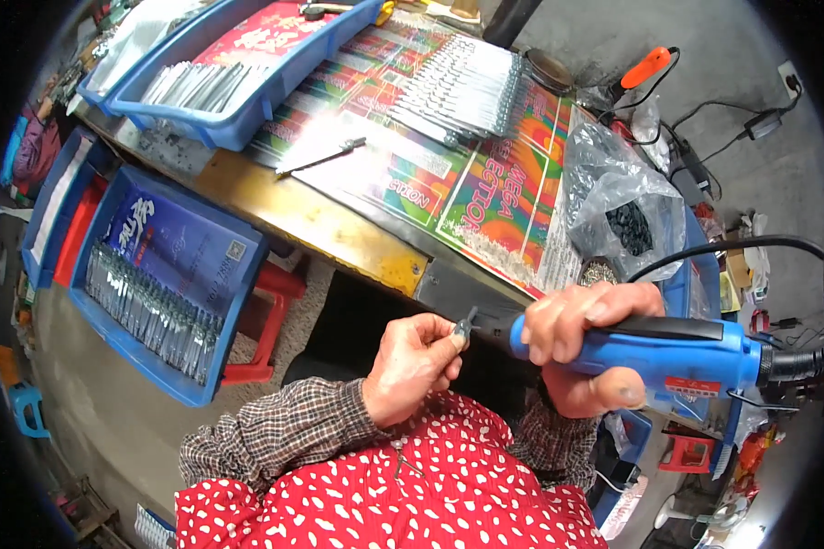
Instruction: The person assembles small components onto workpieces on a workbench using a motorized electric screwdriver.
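Left hand (410, 364) pinches a small grey part (462, 333); right hand (572, 334) wraps a blue power driver (677, 355) at its three o'clock; misalignment could cause slipping.

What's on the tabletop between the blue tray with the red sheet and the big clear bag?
In the head view, a row of slim pale pieces lies there on a colourful printed sheet, with a dark rod nearer the tray.

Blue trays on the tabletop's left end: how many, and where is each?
2: one blue tray holds a red sheet and slim silvery sticks; the second tray sits along its left. More could be hidden.
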`<action>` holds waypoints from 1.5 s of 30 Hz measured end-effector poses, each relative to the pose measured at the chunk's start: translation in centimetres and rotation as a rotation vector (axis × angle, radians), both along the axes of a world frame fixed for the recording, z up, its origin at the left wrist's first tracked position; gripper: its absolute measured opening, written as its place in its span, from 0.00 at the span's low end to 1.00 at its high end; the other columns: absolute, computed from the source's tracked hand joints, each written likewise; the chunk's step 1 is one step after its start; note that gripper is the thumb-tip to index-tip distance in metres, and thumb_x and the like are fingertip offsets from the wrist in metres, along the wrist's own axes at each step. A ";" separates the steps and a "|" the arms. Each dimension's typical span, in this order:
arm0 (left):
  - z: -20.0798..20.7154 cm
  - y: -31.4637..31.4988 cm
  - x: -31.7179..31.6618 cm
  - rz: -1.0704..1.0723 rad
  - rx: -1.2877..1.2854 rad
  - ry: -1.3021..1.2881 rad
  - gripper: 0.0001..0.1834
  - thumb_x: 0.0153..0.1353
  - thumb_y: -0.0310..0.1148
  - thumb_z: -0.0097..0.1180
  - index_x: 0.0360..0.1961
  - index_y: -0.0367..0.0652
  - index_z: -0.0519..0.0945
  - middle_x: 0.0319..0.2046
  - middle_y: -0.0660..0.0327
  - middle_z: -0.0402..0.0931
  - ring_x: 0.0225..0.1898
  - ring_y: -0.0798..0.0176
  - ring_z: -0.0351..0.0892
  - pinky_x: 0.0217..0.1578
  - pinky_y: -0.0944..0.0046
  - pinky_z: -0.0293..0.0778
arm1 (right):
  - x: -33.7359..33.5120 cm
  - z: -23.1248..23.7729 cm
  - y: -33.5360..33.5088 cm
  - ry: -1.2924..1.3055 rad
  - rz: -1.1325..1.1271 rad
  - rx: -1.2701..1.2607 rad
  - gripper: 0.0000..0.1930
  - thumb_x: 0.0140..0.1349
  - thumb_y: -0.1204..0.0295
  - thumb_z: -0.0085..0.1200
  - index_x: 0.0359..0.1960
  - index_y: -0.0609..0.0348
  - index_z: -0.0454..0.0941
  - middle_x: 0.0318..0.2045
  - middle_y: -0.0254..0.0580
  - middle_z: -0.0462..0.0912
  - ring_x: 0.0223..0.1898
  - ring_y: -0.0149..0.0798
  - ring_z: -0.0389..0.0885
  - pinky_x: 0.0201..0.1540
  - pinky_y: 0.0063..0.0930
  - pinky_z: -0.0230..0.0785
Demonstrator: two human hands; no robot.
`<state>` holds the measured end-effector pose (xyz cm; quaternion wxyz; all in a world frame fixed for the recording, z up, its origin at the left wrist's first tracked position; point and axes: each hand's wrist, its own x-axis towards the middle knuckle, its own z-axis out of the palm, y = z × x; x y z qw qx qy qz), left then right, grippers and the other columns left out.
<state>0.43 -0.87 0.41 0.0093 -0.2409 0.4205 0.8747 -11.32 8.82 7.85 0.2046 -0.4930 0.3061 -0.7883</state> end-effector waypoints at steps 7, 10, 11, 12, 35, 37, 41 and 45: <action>0.4 -1.9 0.6 0.106 -0.270 0.185 0.10 0.57 0.21 0.50 0.41 0.33 0.74 0.24 0.67 0.73 0.19 0.79 0.69 0.19 0.79 0.66 | 0.7 0.7 1.1 -0.104 -0.325 0.019 0.29 0.45 0.56 0.66 0.38 0.62 0.64 0.18 0.40 0.71 0.19 0.36 0.71 0.23 0.31 0.67; 1.3 -4.7 0.1 0.207 -0.777 0.222 0.08 0.55 0.20 0.52 0.37 0.33 0.76 0.24 0.63 0.76 0.20 0.74 0.73 0.21 0.76 0.70 | 0.5 0.8 1.7 -0.134 -0.407 0.086 0.29 0.44 0.54 0.66 0.36 0.61 0.63 0.18 0.40 0.70 0.19 0.35 0.70 0.23 0.29 0.67; 1.3 -5.7 -0.3 0.264 -0.971 0.241 0.07 0.53 0.20 0.53 0.35 0.33 0.77 0.24 0.60 0.76 0.20 0.73 0.74 0.21 0.74 0.70 | 0.4 0.8 1.8 -0.135 -0.414 0.072 0.29 0.44 0.54 0.66 0.36 0.61 0.63 0.18 0.40 0.70 0.19 0.35 0.70 0.23 0.29 0.67; 1.7 -6.7 -0.6 0.288 -1.110 0.221 0.07 0.51 0.20 0.54 0.34 0.34 0.77 0.25 0.58 0.76 0.21 0.69 0.75 0.23 0.72 0.70 | 0.4 0.8 1.9 -0.149 -0.423 0.075 0.30 0.44 0.54 0.66 0.36 0.61 0.63 0.18 0.40 0.70 0.19 0.35 0.70 0.23 0.29 0.66; 1.9 -14.6 -11.6 0.234 -2.168 0.327 0.06 0.46 0.26 0.55 0.28 0.45 0.77 0.26 0.60 0.74 0.32 0.55 0.74 0.30 0.58 0.71 | -1.7 0.0 3.0 -0.214 -0.397 0.043 0.23 0.48 0.66 0.62 0.38 0.61 0.61 0.21 0.41 0.70 0.22 0.35 0.70 0.27 0.29 0.67; 1.5 -14.3 -13.3 0.147 -2.163 0.260 0.05 0.47 0.28 0.54 0.28 0.45 0.77 0.27 0.60 0.74 0.33 0.54 0.75 0.31 0.57 0.72 | -1.8 0.0 3.3 -0.210 -0.420 0.040 0.23 0.48 0.66 0.62 0.38 0.61 0.61 0.20 0.41 0.70 0.22 0.35 0.70 0.27 0.29 0.67; 0.9 -14.6 -14.8 0.071 -2.185 0.250 0.04 0.49 0.29 0.53 0.27 0.44 0.75 0.27 0.59 0.73 0.34 0.53 0.75 0.32 0.56 0.72 | -2.0 0.4 3.2 -0.130 -0.550 0.166 0.28 0.49 0.49 0.60 0.36 0.57 0.61 0.18 0.34 0.67 0.18 0.30 0.70 0.25 0.27 0.66; 1.0 -14.4 -15.2 0.028 -2.198 0.210 0.04 0.48 0.30 0.55 0.26 0.43 0.74 0.28 0.59 0.72 0.34 0.53 0.75 0.31 0.56 0.72 | -2.4 0.4 3.5 -0.139 -0.578 0.164 0.28 0.49 0.48 0.59 0.36 0.56 0.60 0.18 0.33 0.67 0.19 0.30 0.69 0.26 0.27 0.66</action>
